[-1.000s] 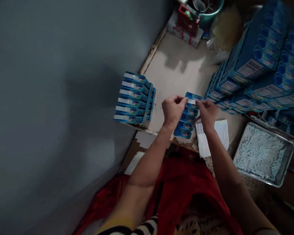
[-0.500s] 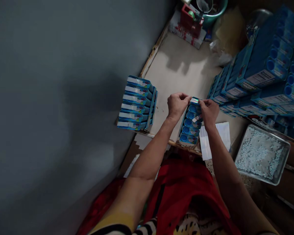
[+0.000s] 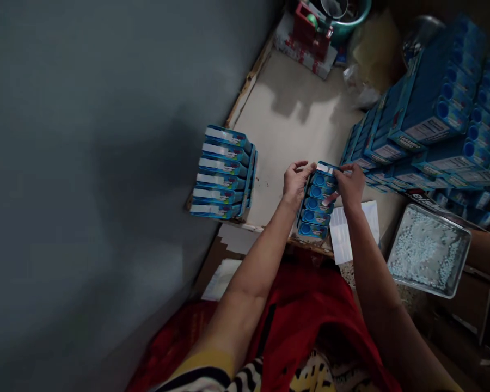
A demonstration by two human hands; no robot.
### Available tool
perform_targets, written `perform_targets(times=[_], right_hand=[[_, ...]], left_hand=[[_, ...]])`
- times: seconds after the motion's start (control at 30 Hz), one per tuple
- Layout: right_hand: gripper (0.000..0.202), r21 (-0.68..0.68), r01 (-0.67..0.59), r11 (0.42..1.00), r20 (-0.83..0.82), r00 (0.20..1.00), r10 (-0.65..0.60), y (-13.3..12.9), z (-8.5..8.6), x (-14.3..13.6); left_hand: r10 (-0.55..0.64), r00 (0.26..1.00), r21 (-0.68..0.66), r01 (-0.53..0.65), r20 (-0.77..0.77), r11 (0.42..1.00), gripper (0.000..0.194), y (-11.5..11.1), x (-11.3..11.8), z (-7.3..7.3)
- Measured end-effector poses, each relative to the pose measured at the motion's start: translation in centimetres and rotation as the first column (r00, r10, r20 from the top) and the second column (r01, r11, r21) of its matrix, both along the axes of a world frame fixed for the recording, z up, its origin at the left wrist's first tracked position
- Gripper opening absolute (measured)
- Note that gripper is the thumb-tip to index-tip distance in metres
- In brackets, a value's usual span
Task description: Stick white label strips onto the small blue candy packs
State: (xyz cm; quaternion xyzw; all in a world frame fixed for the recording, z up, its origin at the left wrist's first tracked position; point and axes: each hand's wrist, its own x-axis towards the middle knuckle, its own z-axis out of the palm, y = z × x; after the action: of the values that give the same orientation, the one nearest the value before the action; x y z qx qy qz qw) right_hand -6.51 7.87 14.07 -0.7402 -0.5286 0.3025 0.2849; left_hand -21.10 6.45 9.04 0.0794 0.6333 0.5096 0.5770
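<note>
A blue carton [image 3: 316, 209] with a row of several round-windowed packs lies near the front edge of the table [image 3: 286, 120]. My left hand [image 3: 295, 179] grips the carton's far left corner. My right hand [image 3: 350, 184] pinches the far right corner, fingers on a small white strip at the top end. A sheet of white labels [image 3: 343, 231] lies just right of the carton, under my right wrist.
A finished stack of blue cartons [image 3: 224, 173] stands at the table's left edge. Large piles of blue cartons [image 3: 428, 130] fill the right side. A metal tray of small white pellets [image 3: 428, 250] sits at right; a red tape dispenser [image 3: 308, 24] stands at the back.
The carton has been drawn slightly toward me and squared up. Both hands have shifted from the middle of its top end to its corners.
</note>
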Motion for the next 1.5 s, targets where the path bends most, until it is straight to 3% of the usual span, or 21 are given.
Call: perform_targets(times=[0.1,0.17,0.23,0.3,0.4,0.57,0.7,0.87,1.0,1.3,1.43,1.5], right_hand=[[0.028,-0.033,0.161,0.986,-0.2,0.966,-0.164,-1.4,1.7,-0.2],[0.033,-0.026,0.188,0.982,-0.314,0.931,-0.186,-2.0,2.9,-0.6],[0.035,0.002,0.211,0.977,-0.353,0.915,-0.197,-2.1,3.6,-1.2],[0.035,0.025,0.24,0.97,-0.347,0.912,-0.217,-1.9,3.9,-1.9],[0.038,0.055,0.259,0.964,-0.312,0.922,-0.23,-1.8,4.1,-3.0],[0.044,0.075,0.156,0.985,-0.4,0.909,-0.113,-3.7,4.9,-3.1],[0.058,-0.011,0.023,1.0,-0.53,0.848,-0.025,-5.6,4.4,-1.9],[0.042,0.006,0.129,0.992,-0.421,0.9,-0.115,-5.2,2.3,-2.0],[0.036,0.088,0.135,0.987,-0.29,0.951,-0.104,-4.2,1.7,-2.7],[0.029,0.022,0.077,0.997,-0.111,0.991,-0.074,-3.9,1.5,-3.3],[0.036,0.043,0.079,0.996,-0.023,0.997,-0.078,-3.9,0.4,-2.2],[0.045,-0.02,0.128,0.992,-0.134,0.982,-0.129,-3.8,-0.6,-1.6]], left_hand=[[0.09,0.927,0.148,-0.038,-0.365,0.988,0.027,-2.7,-0.7,2.4],[0.034,0.916,0.222,0.06,-0.399,0.973,0.026,-5.3,-1.1,4.7],[-0.135,0.966,0.238,0.188,-0.222,0.953,0.045,-7.7,-1.2,6.9],[-0.277,0.96,0.232,0.262,0.036,0.937,0.067,-9.4,-0.8,8.4],[-0.296,0.918,0.195,0.25,0.263,0.948,0.073,-10.2,0.1,9.2],[-0.206,0.958,0.136,0.181,0.199,0.974,0.055,-9.8,-0.9,8.3],[-0.33,0.943,0.143,0.321,0.047,0.936,0.051,-8.0,-3.8,7.0],[-0.495,0.827,0.116,0.537,-0.268,0.835,0.031,-3.6,-6.0,5.4],[-0.557,0.747,0.061,0.616,-0.363,0.786,0.021,-1.3,-6.1,4.7],[-0.562,0.783,0.079,0.599,-0.267,0.797,0.025,-0.9,-6.0,2.6],[-0.502,0.86,0.119,0.51,-0.09,0.852,0.036,-1.8,-5.0,0.6],[-0.433,0.901,0.098,0.43,0.018,0.898,0.045,-2.3,-4.0,-0.6]])
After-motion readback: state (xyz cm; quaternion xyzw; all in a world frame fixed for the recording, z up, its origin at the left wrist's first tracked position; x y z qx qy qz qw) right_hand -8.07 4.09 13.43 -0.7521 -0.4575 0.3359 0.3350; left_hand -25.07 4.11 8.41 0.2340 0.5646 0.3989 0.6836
